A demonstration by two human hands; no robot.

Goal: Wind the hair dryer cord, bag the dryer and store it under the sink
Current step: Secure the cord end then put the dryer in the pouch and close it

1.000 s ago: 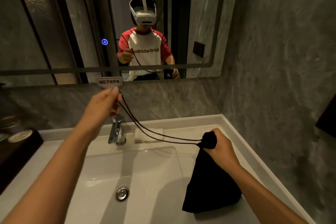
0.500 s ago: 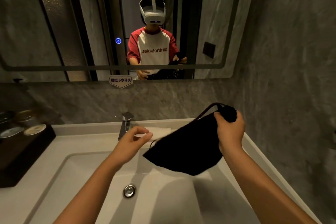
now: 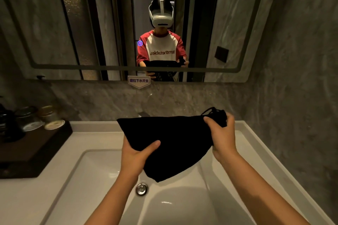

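Note:
A black drawstring bag [image 3: 172,140] is held lying sideways in the air above the white sink basin [image 3: 102,166]. My left hand [image 3: 136,153] grips the bag's bottom end from below, thumb on top. Around the gathered neck at the bag's right end, my right hand [image 3: 222,136] is closed, and the drawstring loops [image 3: 210,110] stick up above it. The bag bulges, but the hair dryer and its cord are hidden inside or out of view.
A dark wooden tray [image 3: 34,150] with glass jars stands on the counter at the left. The drain plug [image 3: 141,189] lies below the bag. The faucet is hidden behind the bag. A mirror [image 3: 91,23] spans the wall, a grey stone wall at right.
My left hand let go of the pulled drawstrings and came under the bag's bottom end. The bag rose from hanging beside the basin to lying sideways between both hands.

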